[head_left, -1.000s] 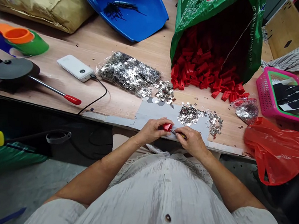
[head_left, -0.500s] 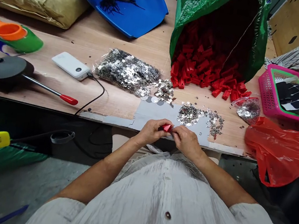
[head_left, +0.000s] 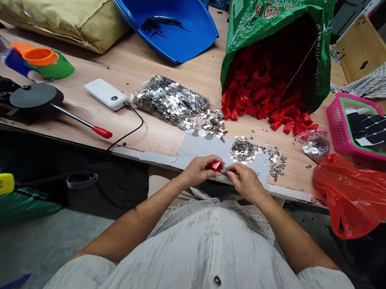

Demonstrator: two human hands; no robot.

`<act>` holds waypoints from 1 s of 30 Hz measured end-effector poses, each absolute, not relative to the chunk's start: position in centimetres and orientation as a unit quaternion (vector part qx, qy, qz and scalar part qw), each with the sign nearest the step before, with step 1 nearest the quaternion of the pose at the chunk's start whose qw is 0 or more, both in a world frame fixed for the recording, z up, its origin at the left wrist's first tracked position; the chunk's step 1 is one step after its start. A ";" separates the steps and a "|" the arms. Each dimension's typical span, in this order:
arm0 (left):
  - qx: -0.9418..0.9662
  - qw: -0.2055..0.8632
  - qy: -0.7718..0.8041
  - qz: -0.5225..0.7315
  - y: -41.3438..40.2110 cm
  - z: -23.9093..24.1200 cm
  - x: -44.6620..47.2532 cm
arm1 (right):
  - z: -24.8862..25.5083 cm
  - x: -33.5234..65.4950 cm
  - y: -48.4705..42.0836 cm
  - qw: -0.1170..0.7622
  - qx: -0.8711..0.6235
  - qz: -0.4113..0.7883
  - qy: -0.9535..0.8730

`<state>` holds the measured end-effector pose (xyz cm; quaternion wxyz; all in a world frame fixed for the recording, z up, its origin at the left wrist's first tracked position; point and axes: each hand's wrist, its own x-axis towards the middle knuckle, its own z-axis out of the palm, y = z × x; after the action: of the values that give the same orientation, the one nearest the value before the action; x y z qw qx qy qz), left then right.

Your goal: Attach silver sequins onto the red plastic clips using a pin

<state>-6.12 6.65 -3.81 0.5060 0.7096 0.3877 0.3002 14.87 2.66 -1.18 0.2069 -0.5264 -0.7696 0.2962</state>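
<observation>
Small red block (head_left: pixel 216 166) held at the near edge

My left grip (head_left: pixel 197 170) was closed on the red block, one digit along its far side and another along its near side, just above the front of the grey sheet (head_left: pixel 194 147) on the worktop (head_left: pixel 165 137). My right grip (head_left: pixel 246 181) was closed too, pinching a thin metal tool (head_left: pixel 225 169) that pointed at the block's right end; I could not tell whether its tip had gone inside.

I judged the block light and stiff, most likely plastic, with a shiny face that could turn slippery under a loose pinch. Its sides seemed the place to take hold, leaving the end toward the tool uncovered. It looked hardly fragile, though a thin wall might have flexed under a hard squeeze.

Beyond my grips lay a heap of small metal pieces (head_left: pixel 243 150), and farther back a green sack (head_left: pixel 242 20) lay open with many loose red blocks (head_left: pixel 256 93) at its mouth, well apart from mine
</observation>
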 end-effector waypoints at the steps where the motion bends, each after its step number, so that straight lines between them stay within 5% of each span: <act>1: 0.694 0.524 0.387 0.308 6.6 -3.9 -6.1 | -1.1 15.0 2.6 0.216 -0.519 0.299 -0.771; 8: 0.404 0.699 0.346 0.478 4.7 -2.8 -4.6 | -0.3 15.8 1.8 0.270 -0.486 0.379 -0.740; 13: 0.176 0.810 0.294 0.477 3.0 -1.2 -4.0 | 0.6 14.6 1.4 0.246 -0.471 0.379 -0.757; 25: 0.095 0.796 0.344 0.489 1.4 -0.1 -2.8 | 0.4 13.1 1.2 0.270 -0.506 0.275 -0.772; 30: 0.079 0.798 0.324 0.502 0.9 -0.2 -2.1 | -0.6 13.4 1.1 0.327 -0.497 0.341 -0.727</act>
<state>-2.15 0.95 -0.18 0.7978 0.0787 0.3239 0.5024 13.43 1.12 -0.58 0.3273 -0.4971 -0.7274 0.3414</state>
